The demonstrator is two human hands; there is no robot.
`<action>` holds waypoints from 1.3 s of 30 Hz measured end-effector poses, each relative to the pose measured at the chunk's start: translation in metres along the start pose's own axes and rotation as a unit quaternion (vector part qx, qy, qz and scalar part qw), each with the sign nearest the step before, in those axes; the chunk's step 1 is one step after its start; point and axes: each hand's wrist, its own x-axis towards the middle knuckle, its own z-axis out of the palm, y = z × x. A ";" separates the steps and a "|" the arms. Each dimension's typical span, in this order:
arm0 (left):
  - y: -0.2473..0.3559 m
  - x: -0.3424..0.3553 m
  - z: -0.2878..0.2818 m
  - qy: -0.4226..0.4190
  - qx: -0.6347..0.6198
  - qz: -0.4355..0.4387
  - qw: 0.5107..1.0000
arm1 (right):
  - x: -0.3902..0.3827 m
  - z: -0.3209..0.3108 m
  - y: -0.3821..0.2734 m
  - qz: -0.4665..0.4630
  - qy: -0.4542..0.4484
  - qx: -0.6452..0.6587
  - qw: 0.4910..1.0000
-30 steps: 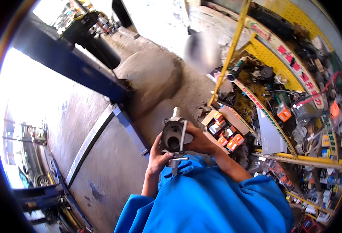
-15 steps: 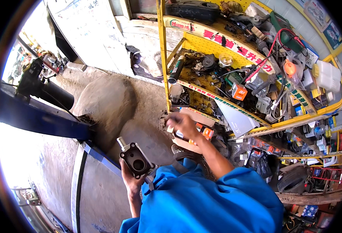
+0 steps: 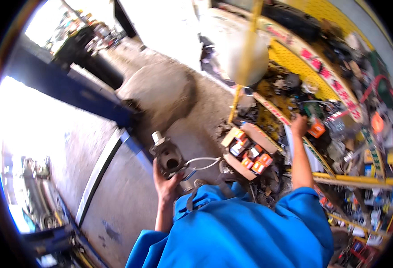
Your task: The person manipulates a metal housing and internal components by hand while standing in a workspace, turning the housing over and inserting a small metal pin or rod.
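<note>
My left hand (image 3: 165, 187) is closed on a dark metal housing (image 3: 165, 155) with a large round bore and a short silver spout on top. A pale looped line (image 3: 205, 159) sticks out from the housing's right side. My right hand (image 3: 300, 125) is raised at the yellow shelf rack, beside an orange-and-white box (image 3: 316, 129); its fingers are blurred, so I cannot tell whether they grip anything. An open cardboard carton (image 3: 236, 168) of small orange boxes lies between my two hands, just below the rack.
A blue steel post (image 3: 80, 96) slants across the left, with a metal floor strip (image 3: 93, 183) below it. The rack's yellow upright (image 3: 234, 102) and rail (image 3: 357, 181) border cluttered shelves at right. A rounded grey floor mound (image 3: 156, 89) sits ahead.
My right hand has left the metal housing and moved up and right to the shelf. My left hand keeps the housing, now further left. The view has swung and is blurred.
</note>
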 end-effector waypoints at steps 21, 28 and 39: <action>0.006 -0.004 0.003 0.002 -0.121 0.007 0.993 | -0.041 -0.184 -0.129 -0.047 -0.096 0.672 0.733; 0.032 -0.007 0.007 0.006 -0.025 0.078 0.997 | -0.110 -0.252 -0.198 -0.212 -0.220 0.547 0.779; 0.054 -0.020 -0.006 0.066 0.147 0.203 0.966 | -0.193 -0.336 -0.288 -0.734 -0.138 0.169 0.643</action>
